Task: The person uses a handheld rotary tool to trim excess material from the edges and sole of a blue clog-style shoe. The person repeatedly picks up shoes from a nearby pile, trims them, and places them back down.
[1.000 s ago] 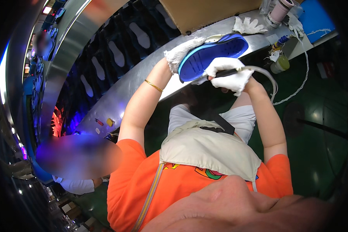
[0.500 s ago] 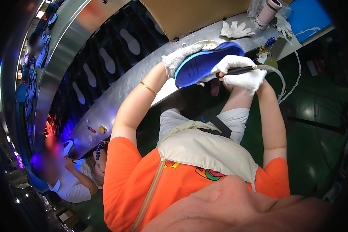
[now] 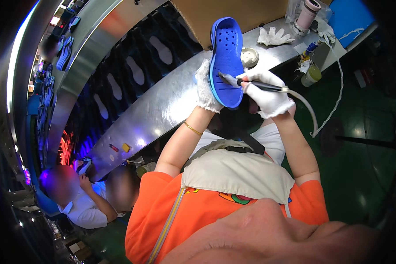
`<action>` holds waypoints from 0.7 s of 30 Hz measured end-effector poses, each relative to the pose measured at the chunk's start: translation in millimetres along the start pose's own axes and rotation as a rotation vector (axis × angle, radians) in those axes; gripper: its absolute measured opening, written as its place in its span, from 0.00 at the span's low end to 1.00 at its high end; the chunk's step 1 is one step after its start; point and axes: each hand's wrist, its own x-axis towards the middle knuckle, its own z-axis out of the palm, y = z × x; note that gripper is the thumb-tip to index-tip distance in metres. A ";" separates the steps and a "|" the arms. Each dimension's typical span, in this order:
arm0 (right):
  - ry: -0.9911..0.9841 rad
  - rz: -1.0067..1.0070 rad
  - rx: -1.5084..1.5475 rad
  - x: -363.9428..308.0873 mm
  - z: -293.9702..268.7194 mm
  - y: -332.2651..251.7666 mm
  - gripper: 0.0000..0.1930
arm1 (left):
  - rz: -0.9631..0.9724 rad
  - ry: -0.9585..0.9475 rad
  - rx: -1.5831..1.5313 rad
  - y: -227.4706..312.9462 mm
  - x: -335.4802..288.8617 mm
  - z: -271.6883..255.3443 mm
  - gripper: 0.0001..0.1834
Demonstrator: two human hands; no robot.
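Note:
A blue shoe sole (image 3: pixel 229 53) with a light-blue edge and small round holes at its far end stands nearly upright. In a white knit glove, my left hand (image 3: pixel 204 86) grips its left side, fingers partly hidden behind it. My right hand (image 3: pixel 268 94), also gloved, closes around a black-handled brush (image 3: pixel 263 86) fed by a clear hose (image 3: pixel 308 108). The brush's flat tip rests on or just over the sole's inner face, near the slots of the lower half; contact is hard to tell. A cream round dish (image 3: pixel 249 57) sits on the bench just right of the sole.
Pale insole-shaped pieces (image 3: pixel 160 50) lie on a dark conveyor to the left, beyond the metal bench (image 3: pixel 163 103). A cardboard box (image 3: pixel 259 13), a loose glove (image 3: pixel 275 36), and a pink bottle (image 3: pixel 307 17) stand farther back. Another person (image 3: pixel 86 207) works at lower left.
The sole has turned from lying sideways to nearly upright, its inner face toward me. My right hand has moved slightly down, and the brush tip now shows against the sole.

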 end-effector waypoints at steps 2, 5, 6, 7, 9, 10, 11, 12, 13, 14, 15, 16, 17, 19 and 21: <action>-0.053 -0.055 -0.115 -4.9 13.2 1.2 0.05 | -0.011 -0.067 0.039 4.2 -6.9 2.2 0.36; -0.143 -0.189 -0.081 -15.3 30.7 6.3 0.07 | -0.053 -0.174 0.017 16.2 -31.4 25.1 0.33; -0.224 0.045 0.147 -17.8 32.6 -1.5 0.05 | -0.032 -0.250 0.049 19.7 -28.3 16.9 0.30; -0.224 0.003 0.238 -15.3 31.3 6.4 0.04 | -0.010 -0.239 0.037 19.5 -31.7 9.2 0.28; -0.067 -0.043 0.287 -4.2 31.9 -1.7 0.04 | 0.090 -0.175 0.098 19.5 -44.5 14.4 0.24; 0.052 -0.029 0.224 2.9 32.0 -1.7 0.05 | 0.161 -0.168 0.164 20.1 -51.9 32.2 0.22; 0.075 -0.150 -0.079 11.0 28.4 0.1 0.06 | 0.062 -0.084 -0.222 21.6 -68.3 62.0 0.20; 0.129 -0.106 -0.022 16.5 35.2 0.1 0.06 | 0.021 -0.089 -0.063 22.3 -71.6 58.4 0.21; 0.184 -0.063 0.034 19.2 43.1 0.9 0.06 | 0.038 -0.058 -0.066 20.7 -70.7 51.3 0.22; 0.138 -0.234 -0.110 17.8 46.8 5.4 0.05 | 0.054 -0.028 -0.069 17.2 -67.4 43.0 0.23; 0.110 -0.323 -0.075 16.0 57.5 7.8 0.05 | 0.072 0.007 -0.069 17.7 -67.1 42.7 0.23; 0.056 -0.183 -0.031 9.9 57.2 2.5 0.06 | 0.031 0.008 -0.099 20.9 -70.8 41.9 0.24; 0.003 -0.042 0.013 5.7 57.0 -5.9 0.06 | 0.027 -0.083 -0.122 24.0 -75.5 42.8 0.24; 0.041 -0.089 0.106 11.7 45.9 2.3 0.07 | 0.096 -0.135 0.085 22.1 -64.5 18.2 0.26; 0.194 -0.055 0.150 25.8 40.1 1.4 0.06 | -0.063 -0.075 -0.126 26.8 -77.0 39.0 0.27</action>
